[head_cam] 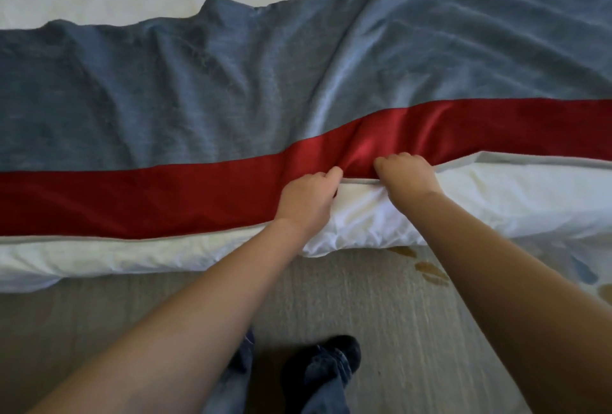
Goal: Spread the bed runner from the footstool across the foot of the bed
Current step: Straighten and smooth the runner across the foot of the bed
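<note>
The bed runner (205, 92), blue-grey with a wide red band along its near side and a thin grey hem, lies across the foot of the white bed (496, 201). It is wrinkled, and its far edge is wavy. My left hand (308, 198) and my right hand (409, 175) sit close together at the runner's near edge, fingers curled into the red band, which bunches up between them. The footstool is not in view.
White duvet shows beyond the runner at the top and hangs over the bed's near edge. Below is a pale carpet (381, 314) with a leaf pattern at the right. My legs in jeans and a dark sock (331, 357) stand close to the bed.
</note>
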